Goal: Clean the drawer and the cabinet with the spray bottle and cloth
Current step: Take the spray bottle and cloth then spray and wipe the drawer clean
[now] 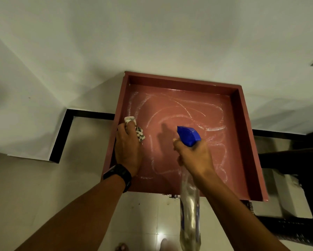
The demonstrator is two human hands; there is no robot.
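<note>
Gripping spray bottle [189,201], label unreadable, cloth [136,128] in drawer [242,142]

1 drawer [242,142], 1 spray bottle [189,196], 1 cloth [140,134], 2 hands [127,151] [195,156]

Single head-mounted wide-angle view, looking steeply down and forward from close above an open red drawer [246,142], both forearms entering from the lower edge, with white wall above and tiled floor [148,214] below.

spray bottle [189,214]: base cut by bottom edge | cloth [135,128]: mostly hidden in left hand [127,151]
</note>
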